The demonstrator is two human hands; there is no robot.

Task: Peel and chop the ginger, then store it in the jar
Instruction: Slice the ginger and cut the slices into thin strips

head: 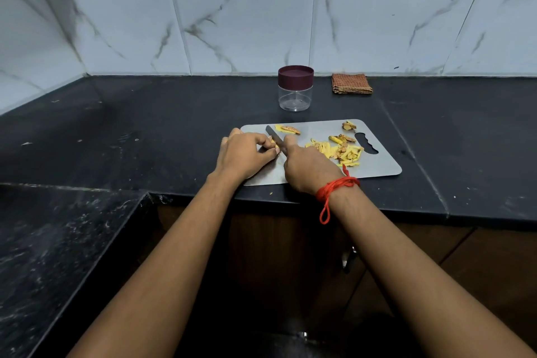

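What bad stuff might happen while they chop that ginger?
1. The left hand pinches a tiny ginger piece right beside the knife held in the right hand, so a slip might nick a finger.
2. The cutting board lies near the front edge of the counter; pushing hard might slide it, spilling the chopped ginger.

folded cloth point(351, 83), black counter point(145, 125), marbled tiles point(247, 23)

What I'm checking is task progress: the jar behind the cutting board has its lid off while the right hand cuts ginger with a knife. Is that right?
Not quite: the head view shows the jar with its lid on, not off. The rest holds: it stands behind the cutting board, and the right hand cuts ginger with a knife.
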